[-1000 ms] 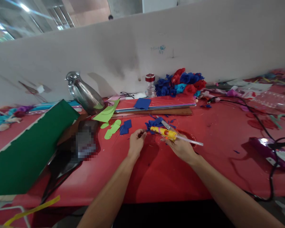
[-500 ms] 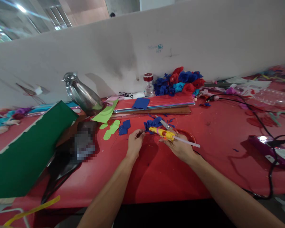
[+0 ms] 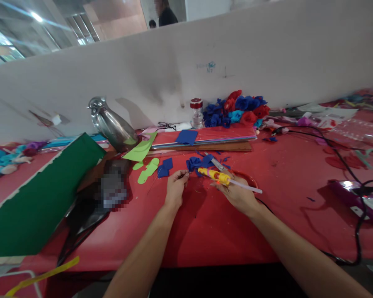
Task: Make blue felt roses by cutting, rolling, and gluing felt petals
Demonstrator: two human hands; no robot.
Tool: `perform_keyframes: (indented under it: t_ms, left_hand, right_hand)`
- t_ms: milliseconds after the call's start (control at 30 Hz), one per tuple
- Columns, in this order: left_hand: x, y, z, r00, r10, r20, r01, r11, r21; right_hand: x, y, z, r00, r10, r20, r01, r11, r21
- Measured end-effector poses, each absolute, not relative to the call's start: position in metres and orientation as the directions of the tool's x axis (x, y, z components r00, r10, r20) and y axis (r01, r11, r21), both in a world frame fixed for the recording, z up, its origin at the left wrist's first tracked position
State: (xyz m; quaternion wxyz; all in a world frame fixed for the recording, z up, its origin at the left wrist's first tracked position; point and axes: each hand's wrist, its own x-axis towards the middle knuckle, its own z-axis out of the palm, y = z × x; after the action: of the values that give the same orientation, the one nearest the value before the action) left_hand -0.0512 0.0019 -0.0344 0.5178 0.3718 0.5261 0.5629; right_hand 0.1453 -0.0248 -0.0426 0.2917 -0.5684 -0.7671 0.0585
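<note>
My left hand (image 3: 175, 189) is closed in a pinch at the base of a blue crepe-paper flower (image 3: 192, 164), its petals turned away from me. In my right hand (image 3: 240, 198) is a yellow hot glue gun (image 3: 214, 175), its nozzle close to the flower; I cannot tell whether they touch. A clear glue stick (image 3: 247, 186) juts from the gun's rear. Behind the gun lie scissors (image 3: 217, 164) and blue paper scraps (image 3: 207, 160). Left of my left hand are blue paper pieces (image 3: 165, 167) and light-green cut pieces (image 3: 148, 170).
Stacked paper sheets (image 3: 233, 138) lie behind my hands. A steel jug (image 3: 113, 128), a red-lidded jar (image 3: 197, 114) and finished red and blue flowers (image 3: 236, 111) stand along the wall. At right, a black cable (image 3: 342, 161) runs near a purple device (image 3: 357, 201). A green board (image 3: 46, 198) leans at left.
The blue flower at my left fingertips has turned slightly and shows more clearly. Both hands keep nearly the same place. The view has shifted slightly, and a person now appears beyond the wall.
</note>
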Motion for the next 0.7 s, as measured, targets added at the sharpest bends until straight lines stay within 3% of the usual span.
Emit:
perform_keyframes:
  t_ms: [267, 533, 633, 700]
  left_hand:
    - [-0.052, 0.002, -0.032, -0.173, 0.976, -0.133, -0.227, 0.092, 0.970]
    - [-0.058, 0.001, -0.028, -0.232, 0.964, -0.127, -0.377, 0.031, 0.926]
    - [-0.058, -0.001, -0.025, -0.281, 0.950, -0.139, -0.402, 0.015, 0.915]
    - [-0.055, -0.002, -0.019, -0.273, 0.944, -0.186, -0.467, 0.039, 0.883]
  right_hand:
    - [0.144, -0.025, -0.043, -0.227, 0.885, 0.406, 0.827, 0.395, -0.400]
    - [0.190, -0.023, -0.047, -0.079, 0.940, 0.333, 0.944, 0.178, -0.279]
    - [0.249, -0.019, -0.055, 0.074, 0.915, 0.397, 0.917, 0.094, -0.388]
    - [0.286, -0.014, -0.059, 0.046, 0.909, 0.414, 0.890, 0.151, -0.430]
